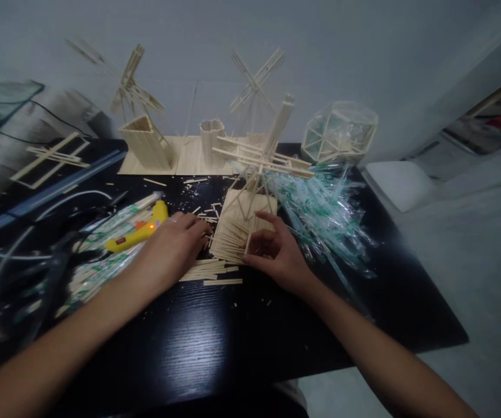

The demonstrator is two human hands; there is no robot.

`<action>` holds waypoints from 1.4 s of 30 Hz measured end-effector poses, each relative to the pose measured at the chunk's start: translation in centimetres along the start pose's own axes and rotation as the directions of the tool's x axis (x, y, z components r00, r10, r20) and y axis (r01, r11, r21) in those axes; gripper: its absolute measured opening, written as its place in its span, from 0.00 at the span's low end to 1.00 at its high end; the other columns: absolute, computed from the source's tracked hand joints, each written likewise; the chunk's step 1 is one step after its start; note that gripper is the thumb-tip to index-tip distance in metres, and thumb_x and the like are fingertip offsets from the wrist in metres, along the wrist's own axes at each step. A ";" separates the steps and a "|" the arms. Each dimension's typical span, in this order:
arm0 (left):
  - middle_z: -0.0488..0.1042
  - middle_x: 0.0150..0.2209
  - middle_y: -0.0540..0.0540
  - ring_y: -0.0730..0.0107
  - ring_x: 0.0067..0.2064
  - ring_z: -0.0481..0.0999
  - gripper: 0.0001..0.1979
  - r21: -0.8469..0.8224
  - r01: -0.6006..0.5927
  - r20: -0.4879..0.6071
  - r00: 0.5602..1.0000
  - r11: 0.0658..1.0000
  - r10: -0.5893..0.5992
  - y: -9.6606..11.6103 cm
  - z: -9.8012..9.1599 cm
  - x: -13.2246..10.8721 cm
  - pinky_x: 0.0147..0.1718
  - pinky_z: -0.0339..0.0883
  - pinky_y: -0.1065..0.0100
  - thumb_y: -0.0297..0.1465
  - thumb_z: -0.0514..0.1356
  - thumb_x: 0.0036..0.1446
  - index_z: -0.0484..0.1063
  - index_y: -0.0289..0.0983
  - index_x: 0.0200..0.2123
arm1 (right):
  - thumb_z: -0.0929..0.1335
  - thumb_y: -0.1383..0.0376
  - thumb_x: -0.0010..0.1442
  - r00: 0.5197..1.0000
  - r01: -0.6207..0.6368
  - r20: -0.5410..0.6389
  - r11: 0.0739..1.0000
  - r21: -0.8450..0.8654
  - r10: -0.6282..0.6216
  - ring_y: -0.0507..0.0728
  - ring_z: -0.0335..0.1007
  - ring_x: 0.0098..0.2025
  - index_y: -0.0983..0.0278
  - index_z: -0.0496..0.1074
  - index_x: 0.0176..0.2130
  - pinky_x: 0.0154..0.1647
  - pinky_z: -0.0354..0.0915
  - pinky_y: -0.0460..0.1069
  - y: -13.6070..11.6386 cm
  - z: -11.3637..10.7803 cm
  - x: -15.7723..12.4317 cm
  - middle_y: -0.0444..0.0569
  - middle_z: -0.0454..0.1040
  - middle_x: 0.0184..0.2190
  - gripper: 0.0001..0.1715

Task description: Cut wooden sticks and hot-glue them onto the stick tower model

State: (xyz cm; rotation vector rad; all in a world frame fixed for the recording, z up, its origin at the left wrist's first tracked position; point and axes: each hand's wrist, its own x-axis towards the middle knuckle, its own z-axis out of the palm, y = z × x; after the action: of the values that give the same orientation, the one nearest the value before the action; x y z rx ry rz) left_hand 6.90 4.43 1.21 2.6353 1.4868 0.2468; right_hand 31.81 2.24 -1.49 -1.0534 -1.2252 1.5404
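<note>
A windmill-like model of thin wooden sticks (261, 162) stands on a stick-covered base (230, 232) in the middle of the table. My right hand (276, 249) is at the base's right front, fingers curved and apart, thumb near the front edge; whether it holds a small stick I cannot make out. Over the small sticks left of the base rests my left hand (174, 244), palm down, its fingertips bent and partly hidden. Beside it lies a yellow glue gun (139, 229) with a lit orange light. Loose sticks (209, 270) lie in front of the base.
Behind stand a wooden square tower (148, 145), a round tower (212, 142) and a plastic-wrapped polyhedral frame (341, 133). Clear and green wrappers (320, 203) spread at the right. Cables (4, 273) and a stick frame (52, 159) lie left on the black table (276, 342).
</note>
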 end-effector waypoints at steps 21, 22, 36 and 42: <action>0.77 0.33 0.49 0.68 0.34 0.76 0.12 -0.652 0.224 0.109 0.973 0.725 -0.203 3.2 -1.2 -2.3 0.34 0.68 0.68 0.41 0.58 0.67 0.75 0.39 0.40 | 0.73 0.72 0.51 0.992 0.125 0.064 0.942 -0.313 -0.110 0.51 0.73 0.27 0.62 0.55 0.64 0.34 0.72 0.47 0.0 1.1 -1.1 0.37 0.76 0.28 0.46; 0.77 0.33 0.50 0.69 0.34 0.76 0.12 -0.706 0.257 0.146 0.965 0.660 -0.220 3.8 -0.8 -2.4 0.33 0.68 0.69 0.42 0.60 0.66 0.75 0.40 0.39 | 0.73 0.72 0.51 0.991 0.133 0.071 0.938 -0.320 -0.117 0.51 0.73 0.27 0.62 0.55 0.64 0.34 0.72 0.47 0.0 1.2 -1.1 0.37 0.76 0.28 0.46; 0.79 0.29 0.52 0.74 0.26 0.74 0.10 -0.866 0.362 0.230 0.901 0.346 -0.367 5.8 1.2 -2.3 0.25 0.68 0.74 0.38 0.67 0.57 0.77 0.39 0.38 | 0.71 0.72 0.54 0.977 0.211 0.140 0.847 -0.488 -0.162 0.52 0.74 0.28 0.62 0.53 0.66 0.34 0.71 0.47 0.6 1.6 -1.8 0.37 0.75 0.29 0.46; 0.80 0.28 0.52 0.73 0.27 0.76 0.08 -0.840 0.361 0.202 0.901 0.405 -0.385 5.9 1.4 -2.3 0.28 0.69 0.72 0.37 0.67 0.57 0.78 0.39 0.38 | 0.71 0.72 0.55 0.975 0.221 0.141 0.836 -0.501 -0.174 0.52 0.74 0.27 0.62 0.53 0.66 0.33 0.70 0.47 0.5 1.8 -1.9 0.38 0.75 0.29 0.45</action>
State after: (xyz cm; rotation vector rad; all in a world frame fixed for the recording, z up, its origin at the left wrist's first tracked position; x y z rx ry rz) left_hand 10.94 -0.58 0.66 1.4349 1.3683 0.7541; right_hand 30.53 -0.08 -1.55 -1.1511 -1.8159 1.1289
